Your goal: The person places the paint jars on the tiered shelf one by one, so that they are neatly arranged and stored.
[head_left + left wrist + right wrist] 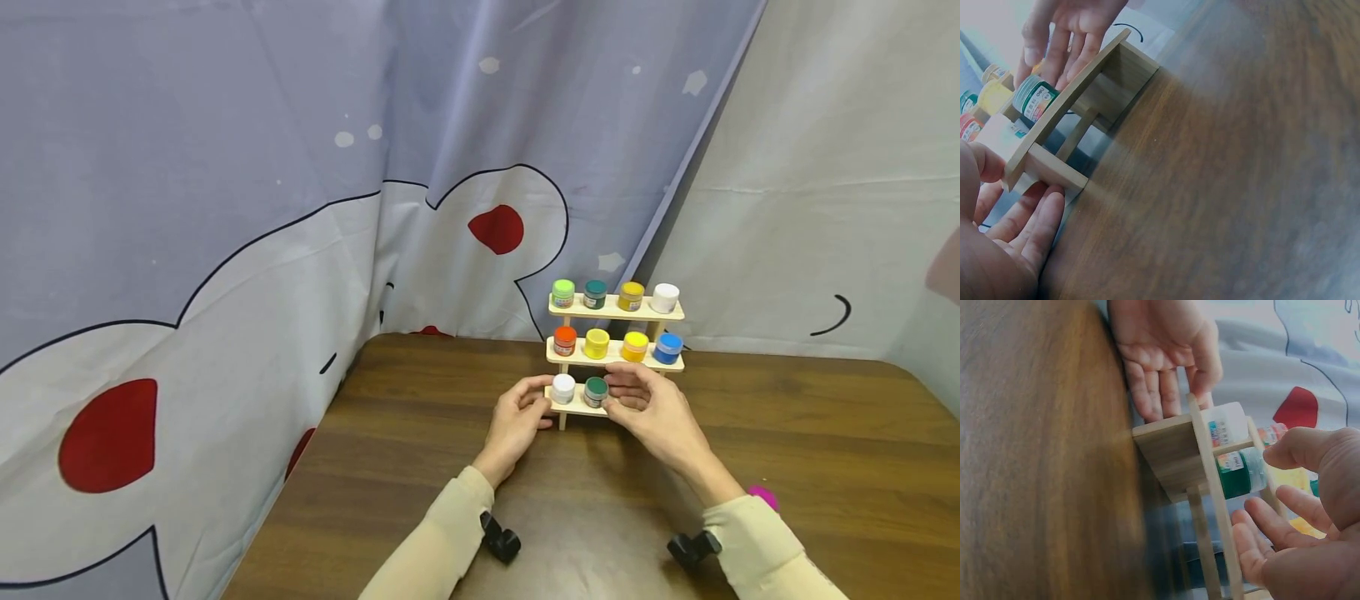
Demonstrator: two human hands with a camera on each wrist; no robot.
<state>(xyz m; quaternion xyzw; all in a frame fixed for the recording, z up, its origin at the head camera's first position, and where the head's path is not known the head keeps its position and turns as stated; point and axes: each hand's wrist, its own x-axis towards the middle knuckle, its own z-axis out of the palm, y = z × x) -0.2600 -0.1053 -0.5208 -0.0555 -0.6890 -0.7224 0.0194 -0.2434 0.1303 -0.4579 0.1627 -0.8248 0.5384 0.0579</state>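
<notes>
A three-tier wooden display rack [615, 352] stands on the table with small paint jars on its steps. My left hand [515, 423] grips the left end of the lowest step, its thumb at the shelf edge and fingers against the end panel. On that step are a white paint jar [562, 389] and, to its right, a dark green paint jar [596, 392]. Just right of the green jar is my right hand [660, 417], thumb and fingers spread apart around the jar's side. In the right wrist view a gap shows between those fingers and the green jar [1235, 475].
The middle step carries red [565, 340], yellow [597, 343], orange-yellow [634, 346] and blue [667, 348] jars. Above are light green, teal, ochre and white jars. A magenta object [764, 497] lies partly behind the right sleeve. Patterned curtain [300, 275] hangs behind the table [420, 392].
</notes>
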